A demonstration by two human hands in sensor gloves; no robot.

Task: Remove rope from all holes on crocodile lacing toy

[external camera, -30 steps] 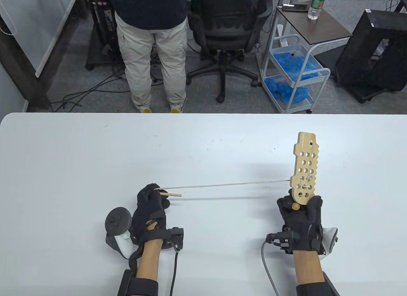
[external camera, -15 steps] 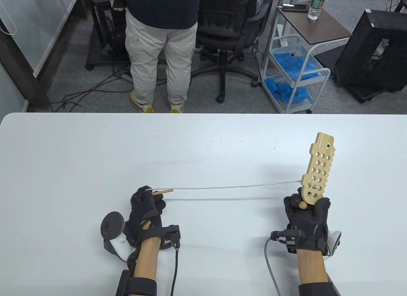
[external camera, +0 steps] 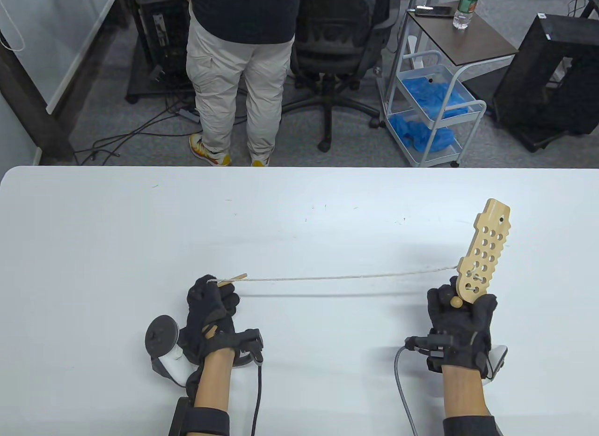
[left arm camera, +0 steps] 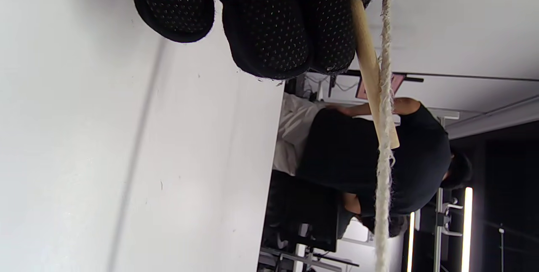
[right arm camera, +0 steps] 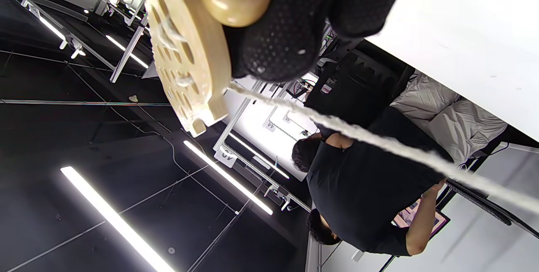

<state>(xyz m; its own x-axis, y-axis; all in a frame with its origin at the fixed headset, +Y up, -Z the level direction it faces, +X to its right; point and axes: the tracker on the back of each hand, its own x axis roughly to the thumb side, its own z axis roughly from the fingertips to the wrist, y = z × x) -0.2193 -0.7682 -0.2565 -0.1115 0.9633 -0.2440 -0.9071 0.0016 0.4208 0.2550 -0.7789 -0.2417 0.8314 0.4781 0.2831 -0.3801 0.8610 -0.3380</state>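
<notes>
Rope [external camera: 337, 277] stretches between hands: left [external camera: 211, 299] pinching its stick, right [external camera: 461, 312] apparently gripping crocodile [external camera: 482, 253].

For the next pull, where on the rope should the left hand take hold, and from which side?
Judging by its pose, grip the rope close to the wooden board, coming in from the left. It runs taut from the board's left edge to the left hand, so a grip nearer the holes leaves room for a long pull.

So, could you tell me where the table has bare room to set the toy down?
The table is bare from the rope to the far edge. The crowded strip is the near edge, with the left hand, right hand and toy.
</notes>
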